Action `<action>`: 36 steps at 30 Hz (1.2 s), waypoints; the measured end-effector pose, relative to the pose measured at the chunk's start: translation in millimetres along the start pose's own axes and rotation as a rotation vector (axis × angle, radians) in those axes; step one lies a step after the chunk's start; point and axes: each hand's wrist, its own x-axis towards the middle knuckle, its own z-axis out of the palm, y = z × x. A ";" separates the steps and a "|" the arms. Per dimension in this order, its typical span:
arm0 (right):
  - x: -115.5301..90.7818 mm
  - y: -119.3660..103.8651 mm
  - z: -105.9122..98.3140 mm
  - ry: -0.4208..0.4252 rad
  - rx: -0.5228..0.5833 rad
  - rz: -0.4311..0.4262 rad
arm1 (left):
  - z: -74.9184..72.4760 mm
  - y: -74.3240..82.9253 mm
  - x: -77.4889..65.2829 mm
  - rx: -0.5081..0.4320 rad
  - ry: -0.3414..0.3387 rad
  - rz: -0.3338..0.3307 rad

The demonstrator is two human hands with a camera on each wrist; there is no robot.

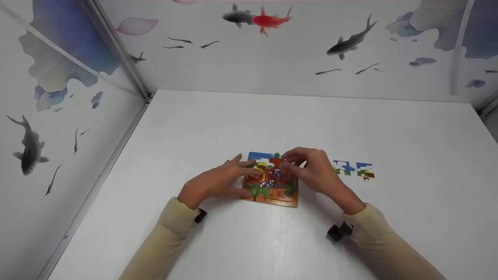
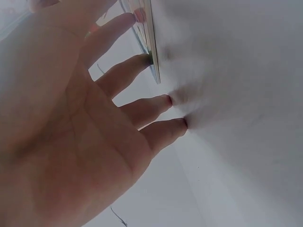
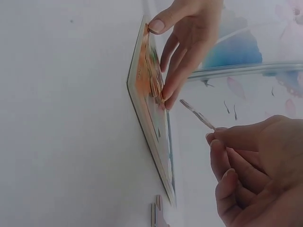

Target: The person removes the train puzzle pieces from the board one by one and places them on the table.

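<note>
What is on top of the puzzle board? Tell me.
A colourful printed scene and the left hand; the right hand holds a piece above. What the left fingers cover cannot be seen.

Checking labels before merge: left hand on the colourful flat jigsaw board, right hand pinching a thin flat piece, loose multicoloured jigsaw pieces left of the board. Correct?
One error: the loose multicoloured jigsaw pieces lie right of the colourful flat jigsaw board, per the head view. The rest holds: left hand on the board, right hand pinching a thin flat piece.
</note>
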 end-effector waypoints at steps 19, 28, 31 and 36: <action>-37.6 24.2 -34.7 0.076 -0.096 -0.004 | -2.1 0.7 -2.7 0.022 -0.028 -0.008; -53.6 32.1 -48.5 0.125 -0.106 -0.008 | -1.5 0.4 -2.2 0.027 0.001 -0.022; -58.2 36.1 -54.3 0.136 -0.101 0.004 | -0.3 1.3 -1.9 0.026 -0.004 -0.061; -65.3 44.4 -63.8 0.151 -0.088 0.027 | 1.8 2.5 -2.5 0.031 -0.006 -0.083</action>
